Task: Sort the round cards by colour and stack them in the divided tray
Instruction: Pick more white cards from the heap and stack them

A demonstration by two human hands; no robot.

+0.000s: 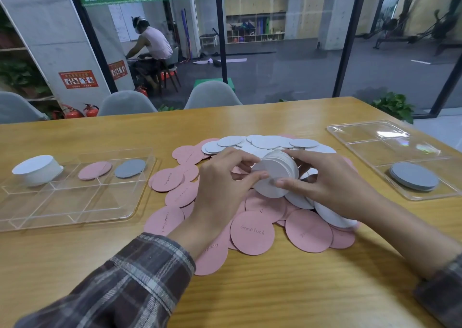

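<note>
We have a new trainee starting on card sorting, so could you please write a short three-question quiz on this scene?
1. True or false: the left hand and right hand hold a stack of pink cards.
2. Which colour is stacked in the right tray? A white, B grey, C pink.
3. Fill in: the tallest stack in the left tray is ____.
Key: 1 false, the fingers grip a white stack. 2 B, the grey stack. 3 white, the tall white stack.

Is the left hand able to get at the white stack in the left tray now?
Probably yes, once freed: the left hand grips the held white cards together with the right hand. Only flat pink cards and the low tray wall lie between it and the white stack.
</note>
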